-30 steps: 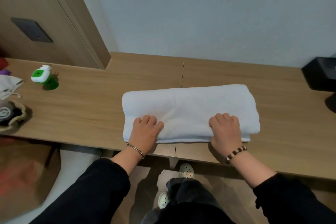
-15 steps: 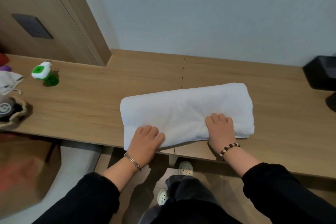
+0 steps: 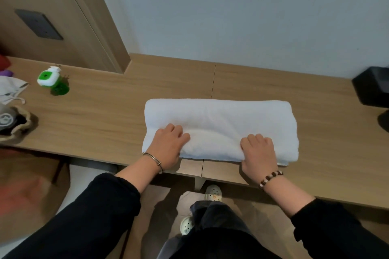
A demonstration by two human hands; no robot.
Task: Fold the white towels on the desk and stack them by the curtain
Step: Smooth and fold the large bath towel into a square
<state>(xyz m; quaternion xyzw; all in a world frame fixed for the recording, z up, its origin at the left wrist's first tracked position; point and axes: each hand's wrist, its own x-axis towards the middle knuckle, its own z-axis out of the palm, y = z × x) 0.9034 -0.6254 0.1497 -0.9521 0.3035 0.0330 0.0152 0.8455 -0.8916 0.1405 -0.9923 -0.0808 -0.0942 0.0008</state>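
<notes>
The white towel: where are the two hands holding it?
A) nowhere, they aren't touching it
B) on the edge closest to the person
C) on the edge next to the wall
B: the left hand and the right hand both curl their fingers over the near edge of the white towel, at the front of the desk.

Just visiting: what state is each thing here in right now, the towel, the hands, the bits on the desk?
white towel, folded into a long band on the desk, near edge bunched.
left hand, fingers curled, gripping the towel's near edge.
right hand, fingers curled, gripping the same edge.
green bottle, on the desk far left, untouched.
black object, at the right, partly out of frame.
</notes>
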